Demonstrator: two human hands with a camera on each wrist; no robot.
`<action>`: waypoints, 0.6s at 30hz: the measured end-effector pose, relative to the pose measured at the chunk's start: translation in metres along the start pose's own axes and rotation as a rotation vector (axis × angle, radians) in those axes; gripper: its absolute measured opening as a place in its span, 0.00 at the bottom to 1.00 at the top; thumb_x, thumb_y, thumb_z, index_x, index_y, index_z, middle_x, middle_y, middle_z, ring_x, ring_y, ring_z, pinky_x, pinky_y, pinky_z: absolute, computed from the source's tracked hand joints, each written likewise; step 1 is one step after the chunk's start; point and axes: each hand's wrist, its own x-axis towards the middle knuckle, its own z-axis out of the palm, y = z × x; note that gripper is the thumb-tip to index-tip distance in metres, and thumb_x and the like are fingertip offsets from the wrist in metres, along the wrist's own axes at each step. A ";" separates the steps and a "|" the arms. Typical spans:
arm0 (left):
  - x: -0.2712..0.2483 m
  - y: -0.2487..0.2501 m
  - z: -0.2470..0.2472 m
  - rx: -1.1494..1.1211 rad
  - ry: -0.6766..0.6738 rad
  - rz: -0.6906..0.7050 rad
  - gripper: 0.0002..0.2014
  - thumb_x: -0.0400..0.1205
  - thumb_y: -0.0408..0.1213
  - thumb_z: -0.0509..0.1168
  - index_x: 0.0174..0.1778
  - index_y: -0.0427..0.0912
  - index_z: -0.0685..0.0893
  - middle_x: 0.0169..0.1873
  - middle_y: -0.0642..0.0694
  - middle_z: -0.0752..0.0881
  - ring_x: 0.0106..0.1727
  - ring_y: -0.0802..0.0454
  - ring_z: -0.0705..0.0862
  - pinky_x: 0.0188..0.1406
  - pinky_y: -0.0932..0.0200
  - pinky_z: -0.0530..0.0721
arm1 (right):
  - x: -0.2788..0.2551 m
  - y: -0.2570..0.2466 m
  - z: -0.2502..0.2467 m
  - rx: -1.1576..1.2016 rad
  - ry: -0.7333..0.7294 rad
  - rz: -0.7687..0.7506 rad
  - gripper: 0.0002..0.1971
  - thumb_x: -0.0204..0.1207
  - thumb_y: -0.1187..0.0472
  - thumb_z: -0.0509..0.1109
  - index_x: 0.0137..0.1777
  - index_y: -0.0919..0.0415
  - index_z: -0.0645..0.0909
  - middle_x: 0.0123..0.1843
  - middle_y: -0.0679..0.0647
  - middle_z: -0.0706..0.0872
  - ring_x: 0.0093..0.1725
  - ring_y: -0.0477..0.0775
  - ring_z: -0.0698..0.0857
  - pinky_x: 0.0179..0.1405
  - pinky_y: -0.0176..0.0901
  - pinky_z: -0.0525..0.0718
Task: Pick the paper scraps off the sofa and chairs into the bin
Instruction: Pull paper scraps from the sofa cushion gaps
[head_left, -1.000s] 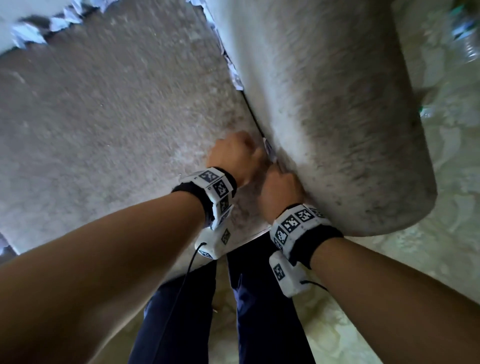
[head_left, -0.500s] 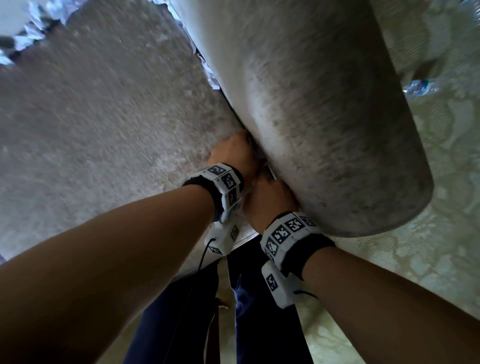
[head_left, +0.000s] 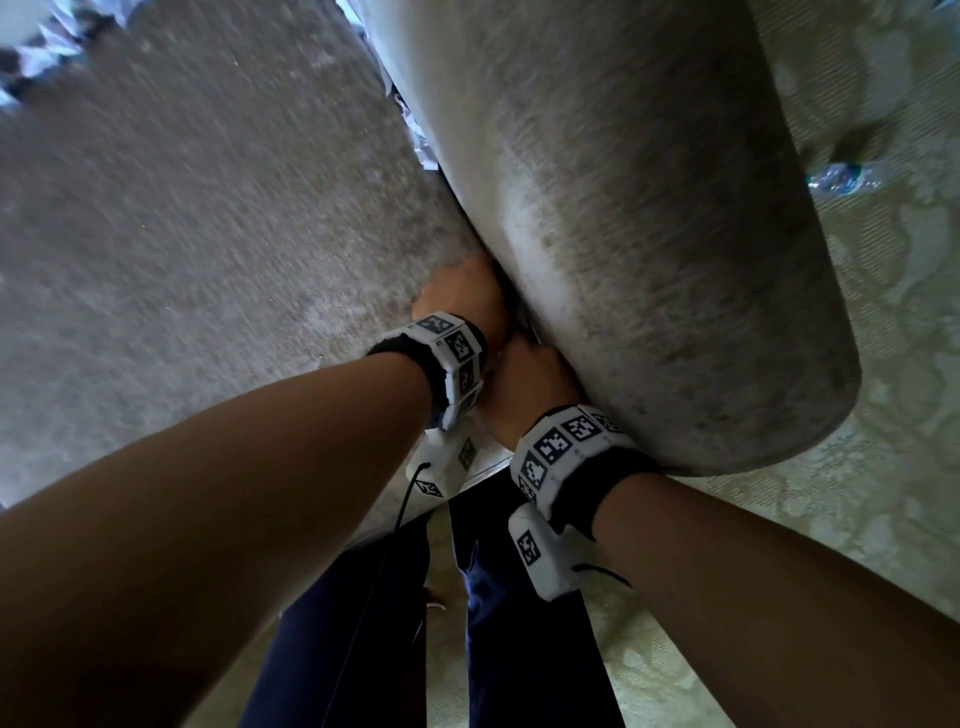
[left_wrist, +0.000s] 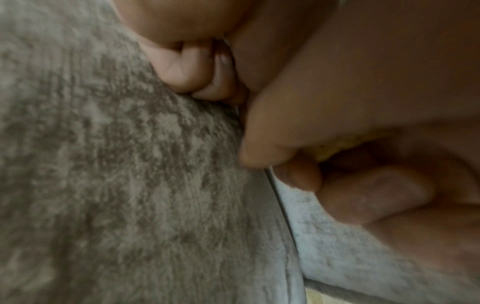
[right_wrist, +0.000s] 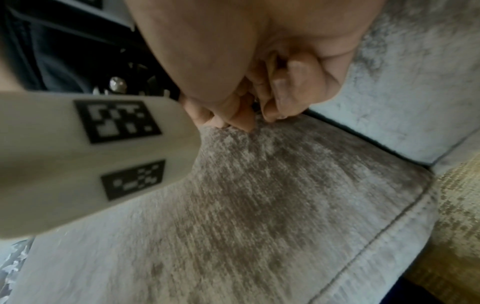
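Both hands meet at the crease where the grey sofa seat (head_left: 218, 260) joins the round armrest (head_left: 649, 234). My left hand (head_left: 462, 296) is a fist with its knuckles against the armrest; its fingers (left_wrist: 197, 72) are curled tight and no paper shows in them. Just below it, my right hand (head_left: 530, 374) has curled fingertips (right_wrist: 275, 96) bunched together on the seat beside the crease. I cannot make out a scrap between them. White paper scraps (head_left: 413, 130) line the crease farther up, and more paper scraps (head_left: 47, 47) lie at the seat's far left.
A pale green patterned carpet (head_left: 857, 467) covers the floor right of the armrest, with a crumpled clear plastic bottle (head_left: 841, 176) on it. My dark trouser legs (head_left: 519, 649) stand against the seat's front edge (right_wrist: 363, 253). No bin is in view.
A small white scrap that showed between the hands a second ago is now hidden. Both hands have pushed closer into the crease and the view has swung left.
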 end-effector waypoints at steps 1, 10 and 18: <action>-0.001 -0.001 0.000 -0.006 0.005 0.000 0.07 0.80 0.46 0.65 0.49 0.49 0.85 0.42 0.46 0.87 0.41 0.42 0.86 0.41 0.49 0.88 | 0.003 -0.001 0.004 0.009 -0.002 0.012 0.14 0.81 0.58 0.57 0.61 0.57 0.80 0.58 0.56 0.84 0.54 0.56 0.85 0.41 0.43 0.73; -0.021 -0.012 -0.012 -0.042 -0.027 0.038 0.12 0.81 0.42 0.64 0.35 0.40 0.80 0.38 0.40 0.85 0.42 0.38 0.86 0.35 0.51 0.80 | -0.002 0.000 -0.009 0.203 0.018 0.074 0.14 0.80 0.59 0.61 0.62 0.59 0.80 0.57 0.59 0.87 0.56 0.61 0.86 0.45 0.42 0.79; -0.056 -0.043 -0.048 -0.143 0.141 -0.085 0.17 0.85 0.51 0.60 0.50 0.41 0.87 0.50 0.36 0.88 0.53 0.32 0.85 0.42 0.51 0.74 | -0.004 -0.019 -0.032 0.261 0.022 0.126 0.18 0.79 0.58 0.62 0.66 0.63 0.73 0.62 0.64 0.83 0.60 0.67 0.85 0.52 0.49 0.82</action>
